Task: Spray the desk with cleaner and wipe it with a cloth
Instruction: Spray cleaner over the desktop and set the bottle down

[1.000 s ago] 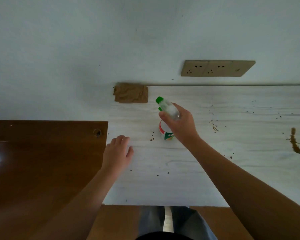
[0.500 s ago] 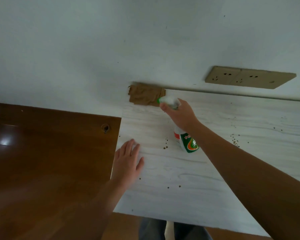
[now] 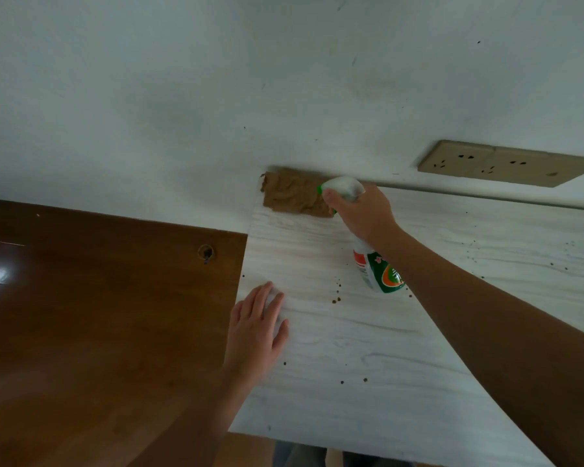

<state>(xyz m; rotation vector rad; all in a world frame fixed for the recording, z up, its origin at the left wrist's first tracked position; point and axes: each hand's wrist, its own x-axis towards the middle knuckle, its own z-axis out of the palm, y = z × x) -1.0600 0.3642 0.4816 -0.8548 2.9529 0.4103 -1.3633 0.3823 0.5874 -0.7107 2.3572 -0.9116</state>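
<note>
Two hands: right hand (image 3: 363,214) grips the spray bottle (image 3: 380,271), covering its trigger; left hand (image 3: 255,332) rests flat on the desk (image 3: 368,382)

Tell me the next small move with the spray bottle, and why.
Probably squeeze the trigger. The right hand grips the spray bottle by its head, tilted over the white desk. Brown specks lie beside it, and the brown cloth lies by the wall, not yet picked up.

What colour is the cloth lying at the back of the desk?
The cloth is plain brown, with no pattern; the head view shows it best.
</note>
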